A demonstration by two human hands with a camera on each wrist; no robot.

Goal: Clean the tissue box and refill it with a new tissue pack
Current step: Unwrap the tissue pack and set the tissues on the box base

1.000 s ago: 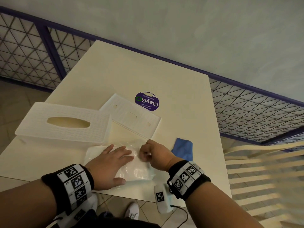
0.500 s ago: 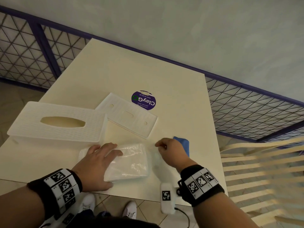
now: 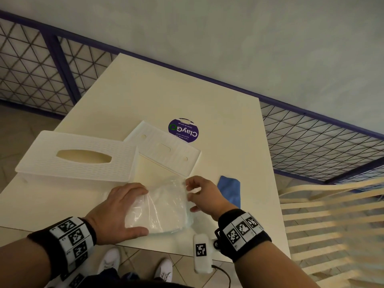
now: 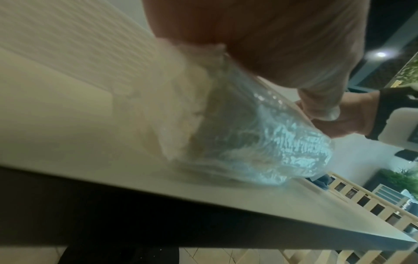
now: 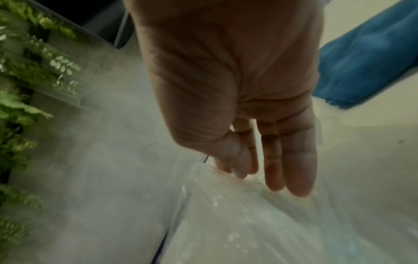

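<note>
Table (image 3: 218, 113): cream top filling the middle of the head view, its near edge at the bottom.
Tissue box (image 3: 76, 156): white, slot side up, at the left of the frame, above the left hand and apart from it.
Box base (image 3: 166, 150): flat white panel at centre, just right of the tissue box and touching its corner.
Tissue pack (image 3: 164, 206): clear-wrapped white pack at lower centre, lying between the 2 hands near the table's front edge.
Left hand (image 3: 118, 210): fingers curled over the pack's left end, thumb along its near side, holding it.
Right hand (image 3: 203, 196): thumb and forefinger pinch the wrap at the pack's upper right corner; the other fingers stay straight.
Cloth (image 3: 230, 190): blue, folded, just right of the right hand.
</note>
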